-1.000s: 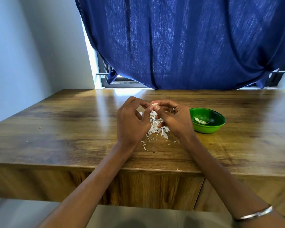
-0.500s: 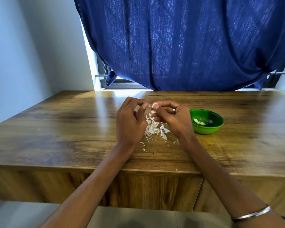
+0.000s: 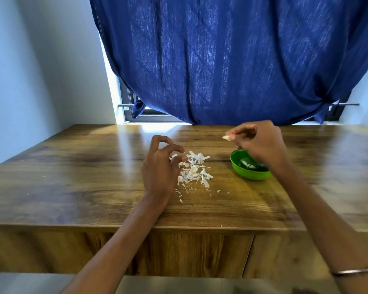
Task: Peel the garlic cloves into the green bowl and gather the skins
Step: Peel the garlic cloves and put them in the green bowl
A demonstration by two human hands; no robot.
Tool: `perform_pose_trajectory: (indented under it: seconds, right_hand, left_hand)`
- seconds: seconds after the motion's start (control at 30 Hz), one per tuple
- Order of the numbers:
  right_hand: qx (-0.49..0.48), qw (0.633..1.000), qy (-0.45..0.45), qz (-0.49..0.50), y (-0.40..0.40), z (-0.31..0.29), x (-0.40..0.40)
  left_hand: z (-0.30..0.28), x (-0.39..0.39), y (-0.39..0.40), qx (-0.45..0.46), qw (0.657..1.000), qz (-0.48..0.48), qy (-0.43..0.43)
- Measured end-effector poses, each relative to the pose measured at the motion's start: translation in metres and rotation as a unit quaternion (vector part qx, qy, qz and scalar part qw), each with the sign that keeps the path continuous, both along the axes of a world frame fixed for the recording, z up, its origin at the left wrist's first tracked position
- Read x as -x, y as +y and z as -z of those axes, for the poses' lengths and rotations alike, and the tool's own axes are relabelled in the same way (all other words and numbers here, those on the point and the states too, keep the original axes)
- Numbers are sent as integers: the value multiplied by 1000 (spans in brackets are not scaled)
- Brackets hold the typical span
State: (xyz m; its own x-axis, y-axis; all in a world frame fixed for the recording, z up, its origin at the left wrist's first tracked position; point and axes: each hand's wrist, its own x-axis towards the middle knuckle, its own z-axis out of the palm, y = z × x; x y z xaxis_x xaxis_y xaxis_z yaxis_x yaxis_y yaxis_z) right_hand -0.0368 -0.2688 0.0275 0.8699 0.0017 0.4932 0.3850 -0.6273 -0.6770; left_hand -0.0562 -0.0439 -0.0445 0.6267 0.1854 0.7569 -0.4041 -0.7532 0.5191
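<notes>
head cam | looks forward-down | close over wooden table [image 3: 94,187] | single view

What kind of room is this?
Probably a room at home, maybe a kitchen or dining spot: a wooden table stands by a window with a blue curtain, and garlic skins lie beside a green bowl.

A room in a home, by the look of it; a long dark-blue cloth curtain [image 3: 232,60] hangs gathered over a dark-framed window [image 3: 136,112] behind the far edge of a glossy brown wooden table [image 3: 83,166]; plain pale painted walls [image 3: 30,71] meet at the table's far left corner; a small green plastic bowl [image 3: 250,172] and loose white garlic skins [image 3: 194,170] suggest household cooking.
</notes>
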Motion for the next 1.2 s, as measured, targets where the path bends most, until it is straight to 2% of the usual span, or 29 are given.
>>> perform_pose_trajectory:
  seconds: [0.1, 0.23, 0.33, 0.43, 0.57, 0.77, 1.2]
  right_hand:
    - [135, 987, 65, 66, -31, -1, -9]
    - [195, 971, 103, 97, -38, 4, -15]
    - [216, 964, 110, 108, -36, 0, -15]
    - [212, 968, 88, 102, -29, -3, -15]
    - [183, 981, 58, 35, -3, 1, -21]
    - [200, 976, 38, -72, 67, 23, -36]
    - [310, 947, 69, -47, 110, 37, -59]
  left_hand:
    - [0, -3, -2, -16, 999, -27, 14]
    - [0, -1, -3, 13, 999, -31, 10]
    - [0, -7, 11, 52, 998, -26, -18]
    - [3, -24, 39, 53, 998, -45, 12]
    - [5, -29, 49, 69, 995, -54, 47]
    - [6, -23, 43, 45, 998, -35, 22]
    - [4, -20, 36, 20, 998, -39, 38]
